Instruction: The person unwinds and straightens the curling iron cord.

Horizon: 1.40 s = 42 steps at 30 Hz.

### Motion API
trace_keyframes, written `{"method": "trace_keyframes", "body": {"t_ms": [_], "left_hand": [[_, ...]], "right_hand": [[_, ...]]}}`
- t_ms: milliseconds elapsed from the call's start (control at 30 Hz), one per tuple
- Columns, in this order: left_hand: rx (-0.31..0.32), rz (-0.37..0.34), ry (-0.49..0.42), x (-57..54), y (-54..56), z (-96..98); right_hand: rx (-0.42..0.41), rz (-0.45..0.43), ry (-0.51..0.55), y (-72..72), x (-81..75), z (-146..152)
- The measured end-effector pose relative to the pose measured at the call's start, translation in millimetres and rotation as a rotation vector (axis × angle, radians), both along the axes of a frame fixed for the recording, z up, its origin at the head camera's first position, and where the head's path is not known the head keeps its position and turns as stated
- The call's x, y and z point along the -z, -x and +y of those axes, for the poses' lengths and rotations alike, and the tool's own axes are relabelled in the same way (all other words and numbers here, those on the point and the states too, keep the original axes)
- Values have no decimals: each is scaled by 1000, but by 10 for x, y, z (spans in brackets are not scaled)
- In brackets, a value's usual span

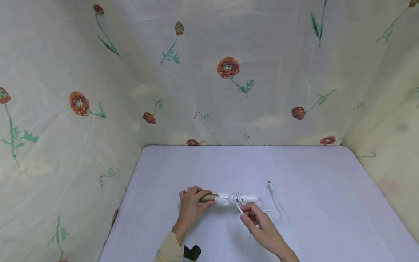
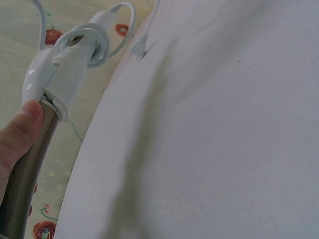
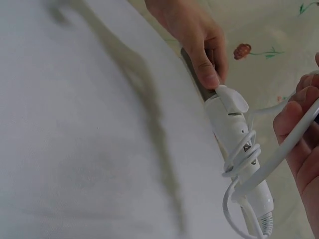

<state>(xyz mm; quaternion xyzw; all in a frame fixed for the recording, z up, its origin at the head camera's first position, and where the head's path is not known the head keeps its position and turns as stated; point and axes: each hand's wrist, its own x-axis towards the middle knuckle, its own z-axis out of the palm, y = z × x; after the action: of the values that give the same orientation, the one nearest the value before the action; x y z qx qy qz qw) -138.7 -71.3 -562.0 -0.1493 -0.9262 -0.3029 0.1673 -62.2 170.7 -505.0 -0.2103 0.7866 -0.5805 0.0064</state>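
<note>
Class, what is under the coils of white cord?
Under the coils is the white handle; small shiny details show between the loops. The surface directly beneath them is covered and cannot be seen.

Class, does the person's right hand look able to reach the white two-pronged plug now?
Probably yes: the white two-pronged plug lies uncovered on the flat pale tabletop, beyond the right hand, though its fingers hold the white cord and may need to release it.

above the left hand (image 1: pixel 191 205), a beige sleeve (image 1: pixel 168 249) (plain, pale) is worn.
</note>
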Motion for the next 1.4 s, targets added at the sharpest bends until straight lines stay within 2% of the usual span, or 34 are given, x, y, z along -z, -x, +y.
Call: {"method": "trace_keyframes", "body": {"t_ms": [167,400,767,900,1133,1400], "left_hand": [[15,-6,1,1,-15,15],[19,-6,-4,-1,-21,21],[33,-24,-23,-5,-37,-29],[43,-23,-29,-3,-37,-53],[66,-57,-25,4,-46,-80],[83,-49,-6,-7,-47,-115]], "right_hand": [[14,-18,12,0,-43,-6],[64,3,-32,42,-73,1],[110,28,-95,189,-168,97],[126,64,-137,248,-264,114],[151,127,-184,255,-551,86],[191,143,-169,373,-581,127]]}}
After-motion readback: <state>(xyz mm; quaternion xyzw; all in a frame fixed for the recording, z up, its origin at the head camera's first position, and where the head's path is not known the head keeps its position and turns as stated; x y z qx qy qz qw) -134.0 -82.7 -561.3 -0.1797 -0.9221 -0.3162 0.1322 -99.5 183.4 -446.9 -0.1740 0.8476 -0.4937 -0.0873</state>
